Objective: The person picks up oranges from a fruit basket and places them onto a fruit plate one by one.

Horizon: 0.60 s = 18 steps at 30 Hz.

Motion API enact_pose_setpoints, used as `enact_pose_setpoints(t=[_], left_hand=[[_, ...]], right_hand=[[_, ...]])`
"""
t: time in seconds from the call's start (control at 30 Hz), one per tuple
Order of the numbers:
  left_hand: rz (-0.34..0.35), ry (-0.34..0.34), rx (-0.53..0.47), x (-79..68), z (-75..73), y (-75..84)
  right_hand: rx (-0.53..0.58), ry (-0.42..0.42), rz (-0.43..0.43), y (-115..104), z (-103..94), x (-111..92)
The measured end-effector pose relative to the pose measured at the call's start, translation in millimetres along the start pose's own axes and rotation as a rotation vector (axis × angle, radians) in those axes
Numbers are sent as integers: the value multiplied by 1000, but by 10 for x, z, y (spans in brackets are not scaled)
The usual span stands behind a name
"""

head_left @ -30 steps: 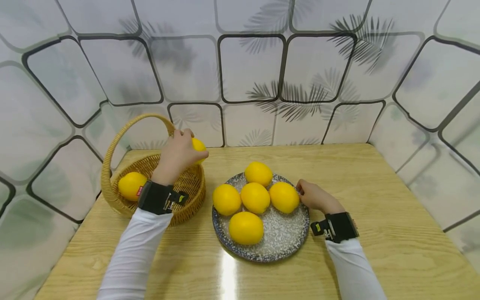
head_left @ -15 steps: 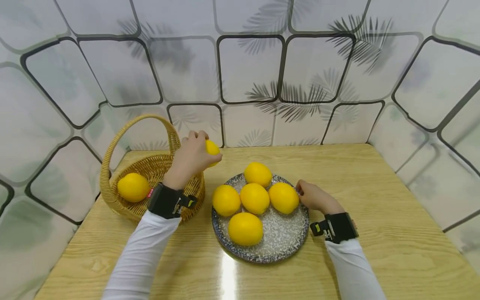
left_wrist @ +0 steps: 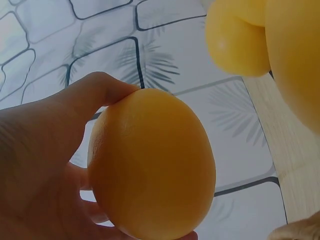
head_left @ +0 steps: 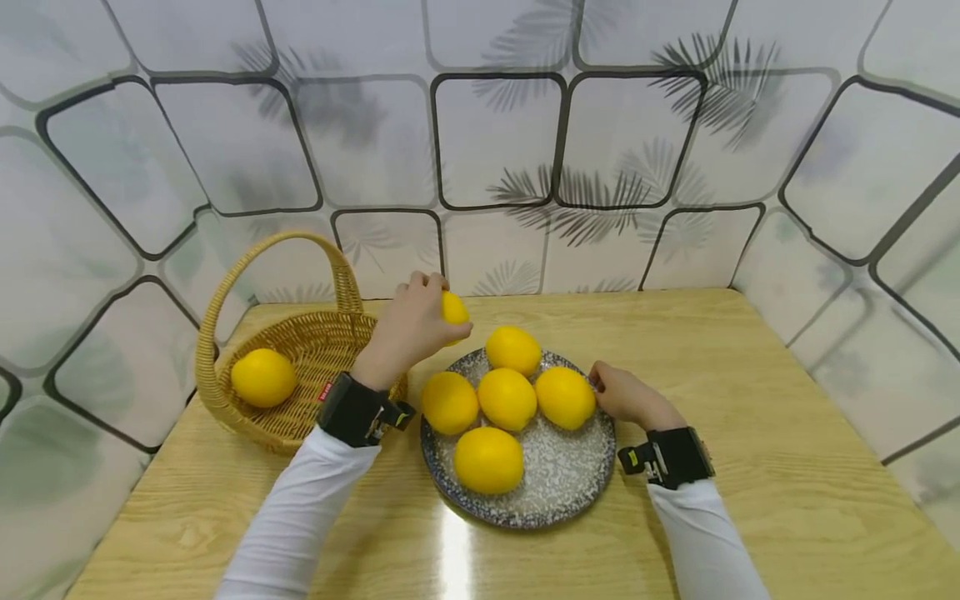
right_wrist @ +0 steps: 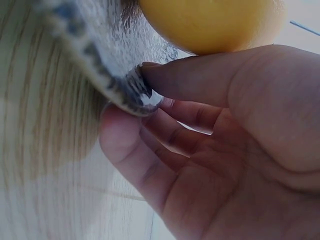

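Observation:
My left hand [head_left: 416,325] grips a yellow lemon [left_wrist: 152,165], thumb on one side and fingers curled round the other. It is in the air between the wicker basket [head_left: 307,333] and the speckled plate [head_left: 562,475], near the plate's far left. Several lemons sit on the plate, among them a front one [head_left: 488,461] and a right one [head_left: 566,398]. My right hand [head_left: 630,393] pinches the plate's right rim [right_wrist: 117,90], thumb on top and fingers beneath, as the right wrist view shows. Another lemon [head_left: 263,377] lies in the left of the basket.
The basket's tall arched handle [head_left: 247,258] rises on the left. A small red tag [head_left: 325,391] shows inside it. Behind the wooden table [head_left: 750,500] stands a patterned wall [head_left: 495,142], which also closes in both sides.
My left hand has carried its lemon rightward, from over the basket toward the plate's far left. The right hand keeps its hold on the rim.

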<state>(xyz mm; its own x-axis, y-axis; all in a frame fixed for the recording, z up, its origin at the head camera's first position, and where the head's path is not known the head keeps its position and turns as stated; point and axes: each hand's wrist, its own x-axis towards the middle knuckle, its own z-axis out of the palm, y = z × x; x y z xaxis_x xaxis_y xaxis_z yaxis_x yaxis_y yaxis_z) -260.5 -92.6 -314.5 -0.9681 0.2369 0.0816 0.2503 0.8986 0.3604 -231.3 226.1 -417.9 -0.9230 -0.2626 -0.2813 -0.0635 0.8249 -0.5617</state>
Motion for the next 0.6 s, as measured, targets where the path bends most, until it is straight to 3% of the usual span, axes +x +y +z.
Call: enact_pose_setpoints(t=[0.6], left_hand=[[66, -38, 11, 8, 165, 228]], right_hand=[[13, 0, 5, 0, 11, -8]])
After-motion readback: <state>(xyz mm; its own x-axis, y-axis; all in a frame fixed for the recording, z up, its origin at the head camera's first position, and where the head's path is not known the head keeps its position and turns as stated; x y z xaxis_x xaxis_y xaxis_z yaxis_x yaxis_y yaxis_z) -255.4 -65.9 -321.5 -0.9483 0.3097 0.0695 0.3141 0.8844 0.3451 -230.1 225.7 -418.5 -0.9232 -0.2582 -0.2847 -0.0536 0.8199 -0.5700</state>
